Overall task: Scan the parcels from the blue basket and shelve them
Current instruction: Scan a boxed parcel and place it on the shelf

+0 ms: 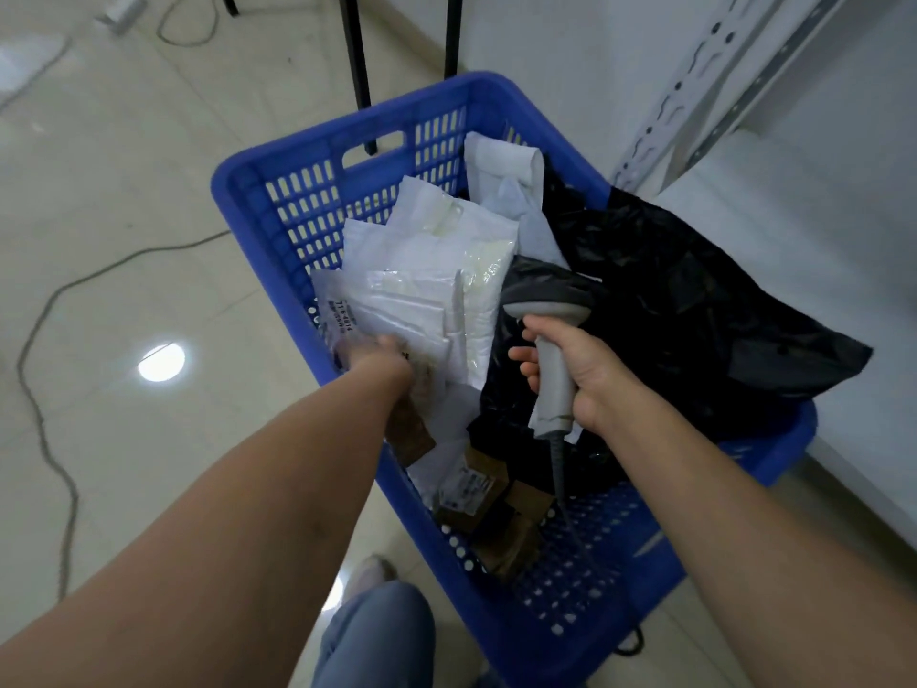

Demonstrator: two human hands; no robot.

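A blue basket (317,161) stands on the floor, filled with parcels. My left hand (377,360) reaches into it and grips the near edge of a white plastic parcel (397,305) with a printed label at its left end. My right hand (580,374) holds a grey barcode scanner (551,310) by its handle, the dark head pointing away over the basket. A large black bag parcel (694,310) fills the basket's right side and hangs over its rim. More white parcels (496,176) lie at the back. Small brown cardboard boxes (496,508) lie at the near end.
White metal shelving (694,91) with slotted uprights stands to the right, its low shelf (818,240) beside the basket. Black furniture legs (355,67) stand behind the basket. A cable (44,310) runs across the glossy tiled floor on the left. My knee (377,633) shows at the bottom.
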